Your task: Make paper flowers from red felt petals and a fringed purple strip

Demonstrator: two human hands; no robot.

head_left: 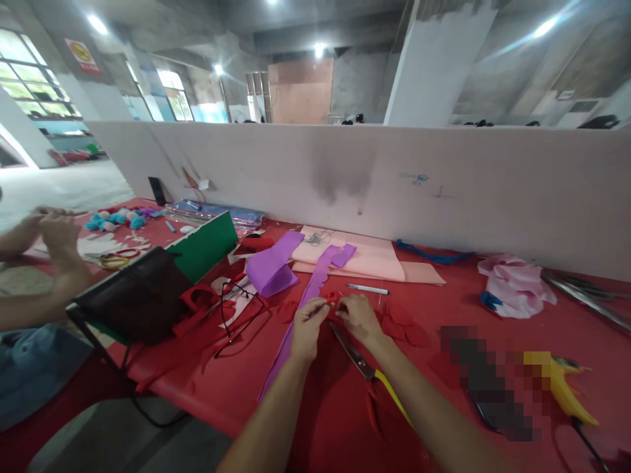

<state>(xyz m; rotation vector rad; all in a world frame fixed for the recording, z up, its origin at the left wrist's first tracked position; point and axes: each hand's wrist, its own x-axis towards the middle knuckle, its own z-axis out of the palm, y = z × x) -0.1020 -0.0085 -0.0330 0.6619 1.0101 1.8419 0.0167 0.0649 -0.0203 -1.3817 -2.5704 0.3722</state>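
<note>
My left hand and my right hand are close together over the red table, fingers pinched on a small red piece that looks like crepe paper. Fingers hide most of it. Beneath my right wrist lie scissors with metal blades and yellow and red handles. A long purple strip with a wavy edge runs behind and past my left hand. Cut red pieces are scattered to the right of my right hand. Just beyond sits a white marker pen.
Eyeglasses and a brown bag are on the left, beside a green board. Peach sheets lie at the back. A yellow glue gun and pink cloth-like material are right. Another person's hands work far left.
</note>
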